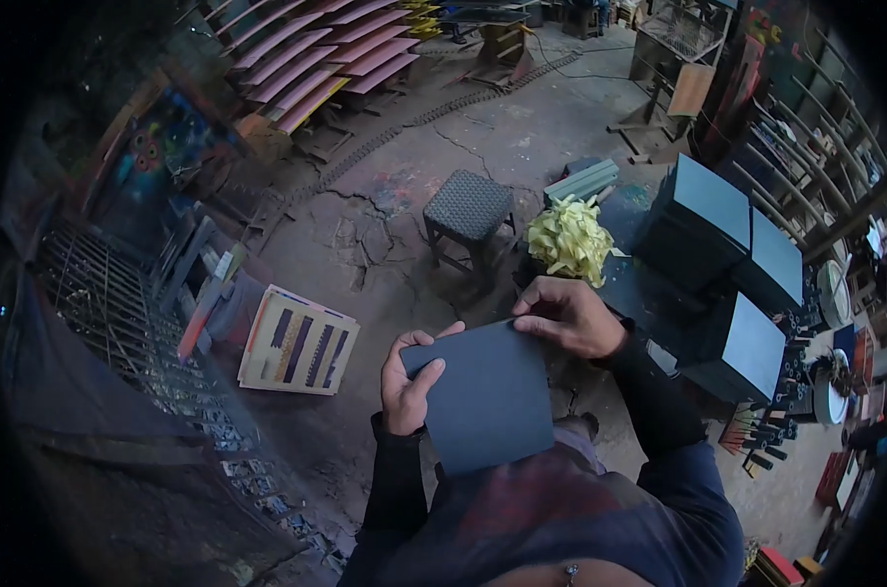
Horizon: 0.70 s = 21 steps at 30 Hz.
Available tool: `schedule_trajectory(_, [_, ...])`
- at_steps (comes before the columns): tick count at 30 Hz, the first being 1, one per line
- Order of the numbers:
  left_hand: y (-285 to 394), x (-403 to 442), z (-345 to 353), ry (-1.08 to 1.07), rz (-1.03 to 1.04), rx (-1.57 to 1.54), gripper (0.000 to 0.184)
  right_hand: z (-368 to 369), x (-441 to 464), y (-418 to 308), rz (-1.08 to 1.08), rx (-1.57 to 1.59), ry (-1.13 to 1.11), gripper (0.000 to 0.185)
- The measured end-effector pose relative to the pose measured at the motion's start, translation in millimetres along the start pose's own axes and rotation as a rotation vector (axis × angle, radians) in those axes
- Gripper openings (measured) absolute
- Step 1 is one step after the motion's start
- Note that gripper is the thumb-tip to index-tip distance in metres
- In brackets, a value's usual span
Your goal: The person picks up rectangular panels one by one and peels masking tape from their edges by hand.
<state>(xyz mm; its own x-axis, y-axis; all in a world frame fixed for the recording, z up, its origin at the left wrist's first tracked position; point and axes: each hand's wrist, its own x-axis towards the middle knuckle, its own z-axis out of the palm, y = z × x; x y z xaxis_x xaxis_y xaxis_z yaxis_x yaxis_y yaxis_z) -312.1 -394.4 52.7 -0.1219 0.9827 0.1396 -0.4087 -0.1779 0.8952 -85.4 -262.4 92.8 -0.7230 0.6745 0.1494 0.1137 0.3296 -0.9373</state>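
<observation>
A flat, dark grey square panel (pixel 487 401) is held up in front of my torso, its lower edge close to my apron. My left hand (pixel 409 382) grips its left edge, thumb across the face and fingers behind. At the upper right corner, the thumb and bent forefinger of my right hand (pixel 575 321) pinch the panel's edge. Whether a small piece is also between those fingertips cannot be made out. Just beyond my right hand lies a heap of pale yellow strips (pixel 568 240). Stacks of similar dark grey panels or boxes (pixel 707 210) stand to the right.
A stool with a woven dark seat (pixel 468 205) stands ahead on the cracked floor. Leaning at left is a board with patterned strips (pixel 301 342). Racks of pink panels (pixel 336 54) rise at the back. Several dark-handled tools (pixel 771 430) lie at the right.
</observation>
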Motion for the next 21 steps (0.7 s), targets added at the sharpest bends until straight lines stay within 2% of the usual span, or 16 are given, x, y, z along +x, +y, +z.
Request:
schedule_trajectory(2, [-3,2,2,-0.020,-0.035,-0.006,0.024,-1,-5,10,0.182,0.129,-0.046,0.018])
schedule_trajectory(9, [-10,1,7,-0.052,-0.118,-0.001,0.023,-1,-19,12,0.284,0.068,0.035,0.018])
schedule_trajectory(10, [-10,0,7,-0.050,-0.118,0.000,0.023,2,-20,12,0.283,0.069,0.034,0.018])
schedule_trajectory(12, [-10,1,9,-0.063,-0.114,-0.005,0.023,8,-23,12,0.045,0.054,0.067,0.021])
schedule_trajectory(14, [-10,1,10,-0.081,-0.114,0.007,0.023,9,-24,19,0.050,0.054,0.077,0.023])
schedule_trajectory(16, [-9,0,12,-0.097,-0.108,0.021,0.023,9,-23,23,0.175,0.073,0.109,0.024])
schedule_trajectory(17, [-10,-1,12,-0.099,-0.111,0.020,0.023,8,-23,19,0.172,0.073,0.109,0.024])
schedule_trajectory(19, [-9,-1,12,-0.102,-0.112,0.019,0.023,3,-24,7,0.316,0.073,0.014,0.023])
schedule_trajectory(21, [-8,-2,13,-0.109,-0.127,0.026,0.023,8,-27,10,0.263,0.053,0.024,0.025])
